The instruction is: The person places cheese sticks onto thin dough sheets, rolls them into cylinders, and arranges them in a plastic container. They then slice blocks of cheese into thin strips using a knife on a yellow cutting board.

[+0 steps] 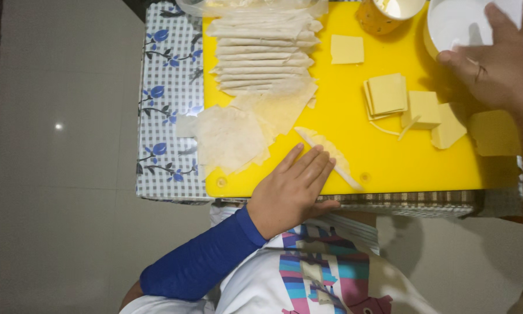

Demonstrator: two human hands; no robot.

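Both hands' fingers lie together: left hand (293,189) at yellow board (354,160) edge, right hand (497,61) on bowl (453,23) rim

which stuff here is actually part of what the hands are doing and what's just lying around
In hand:
left hand flat on a folded wrapper
right hand at the white bowl
cheese squares
loose wrapper sheets
rolled wrappers
yellow cutting board

Lying about:
orange cup
floral tablecloth

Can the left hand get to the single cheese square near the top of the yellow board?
Probably yes. The left hand lies flat on a folded wrapper at the near edge of the yellow cutting board. Bare board lies between it and the lone cheese square; nothing blocks the way.
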